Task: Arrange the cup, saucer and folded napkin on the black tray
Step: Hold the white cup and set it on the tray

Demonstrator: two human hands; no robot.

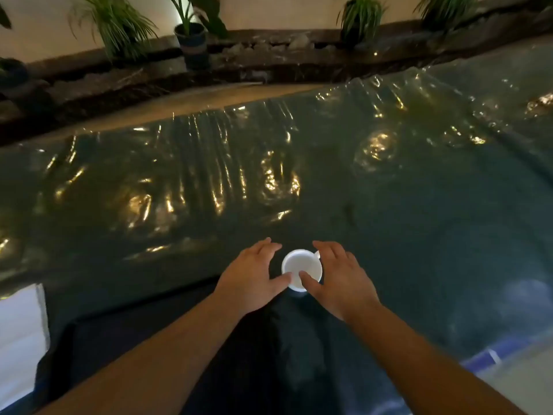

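A white cup [300, 265] stands upright near the far edge of the black tray [125, 330], its handle pointing right. My left hand [254, 277] cups it from the left, thumb touching the near rim. On the right, my right hand [338, 280] has its thumb on the rim and its fingers by the handle. Both hands seem to hold the cup between them. A white folded napkin [21, 333] lies at the left, beside the tray. I see no saucer.
The table [419, 205] is covered with wrinkled, shiny clear plastic over a dark green cloth. Potted plants [191, 40] stand along a dark ledge behind the table. A blue strip [490, 353] runs along the table's near right edge.
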